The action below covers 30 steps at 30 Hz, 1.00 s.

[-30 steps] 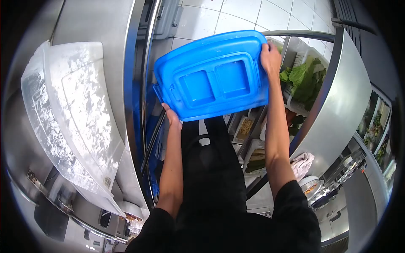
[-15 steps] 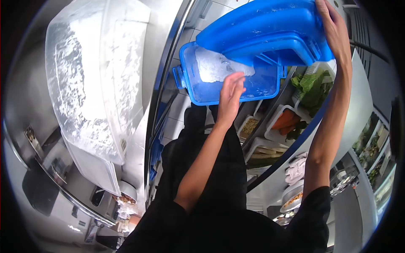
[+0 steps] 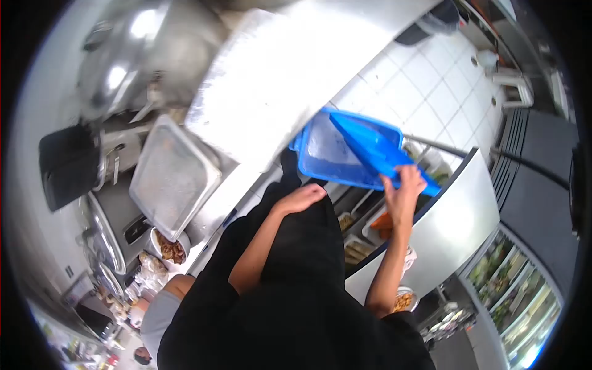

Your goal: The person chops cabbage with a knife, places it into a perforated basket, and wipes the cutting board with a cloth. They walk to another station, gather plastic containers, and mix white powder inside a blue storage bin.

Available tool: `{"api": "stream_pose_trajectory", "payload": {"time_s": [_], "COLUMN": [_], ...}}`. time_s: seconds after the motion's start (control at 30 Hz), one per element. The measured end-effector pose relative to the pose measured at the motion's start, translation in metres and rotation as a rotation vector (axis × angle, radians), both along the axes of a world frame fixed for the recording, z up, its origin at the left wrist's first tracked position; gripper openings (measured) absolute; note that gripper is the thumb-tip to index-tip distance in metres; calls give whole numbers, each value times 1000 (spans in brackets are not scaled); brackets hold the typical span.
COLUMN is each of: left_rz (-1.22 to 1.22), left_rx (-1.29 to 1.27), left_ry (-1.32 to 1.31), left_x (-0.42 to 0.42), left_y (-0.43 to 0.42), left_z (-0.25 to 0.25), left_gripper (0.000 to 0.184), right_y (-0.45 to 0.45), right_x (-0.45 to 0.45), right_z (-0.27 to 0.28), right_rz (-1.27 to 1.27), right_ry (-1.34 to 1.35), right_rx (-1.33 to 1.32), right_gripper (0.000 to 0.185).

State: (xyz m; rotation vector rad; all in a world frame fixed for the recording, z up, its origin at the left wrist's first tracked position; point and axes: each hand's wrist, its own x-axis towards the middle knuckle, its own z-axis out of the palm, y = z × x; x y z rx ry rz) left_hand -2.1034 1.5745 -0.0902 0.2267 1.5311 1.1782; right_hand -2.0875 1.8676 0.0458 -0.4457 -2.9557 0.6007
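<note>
My right hand (image 3: 404,185) grips the near end of a blue plastic lid (image 3: 379,151), which slants over the right part of a blue bin (image 3: 308,171). The bin's left part is uncovered, and its pale blue inside shows; what lies under the lid is hidden. Just in front of the bin's near side, over my dark trousers, hovers my left hand (image 3: 302,198). Its fingers are curled together, and I see nothing in them. The bin is between the steel counter and an open drawer (image 3: 453,200).
A large white-looking container (image 3: 240,92) and a translucent rectangular lid (image 3: 172,179) lie on the counter at left. A bowl of brown food (image 3: 171,246) stands nearby. Food trays, one with orange pieces (image 3: 382,223), fill the drawer. Another person (image 3: 161,314) is at lower left.
The blue lid has come down from a raised position onto the bin's right side. My left hand has drawn back from over the bin, its fingers curling. The view has turned.
</note>
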Motion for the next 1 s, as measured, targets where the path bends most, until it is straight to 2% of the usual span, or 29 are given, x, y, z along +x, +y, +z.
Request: {"api": "stream_pose_trajectory", "payload": {"time_s": [0.03,0.1,0.2,0.3,0.33,0.37,0.53,0.63,0.73,0.87,1.0], "left_rz": [-115,-176,-187,-273,-348,-322,-286,-206,-182,-145,-109], "left_rx": [90,228,305,371,316,369,376,415,424,408,504], "left_ry": [48,28,139,66,89,75,-61,-157,-119,-194,-200], "left_x": [-13,-29,-59,-97,-106,-110,-141,-144,-142,-144,-138], "left_y": [2,8,-2,-29,-40,-55,-122,-161,-193,-218,-232], "left_z": [26,57,126,159,151,142,187,205,201,207,201], "left_gripper": [42,44,46,47,46,47,50,46,43,41,42], "right_y": [-12,-30,-47,-59,-58,-56,-64,-67,-72,-76,-77], "right_x": [7,14,14,3,-1,-4,-41,-62,-74,-82,-79], "right_z": [-3,-5,4,12,11,9,40,46,53,67,72], "right_rz": [11,-18,-81,-127,-124,-132,-182,-227,-317,-466,-397], "right_ry": [-11,-20,-63,-23,-34,-41,-82,-96,-80,-116,-92], "right_rx": [7,-31,-57,-21,-38,-53,-20,-55,23,-39,85], "right_gripper": [34,31,29,31,32,33,39,39,40,40,42]}}
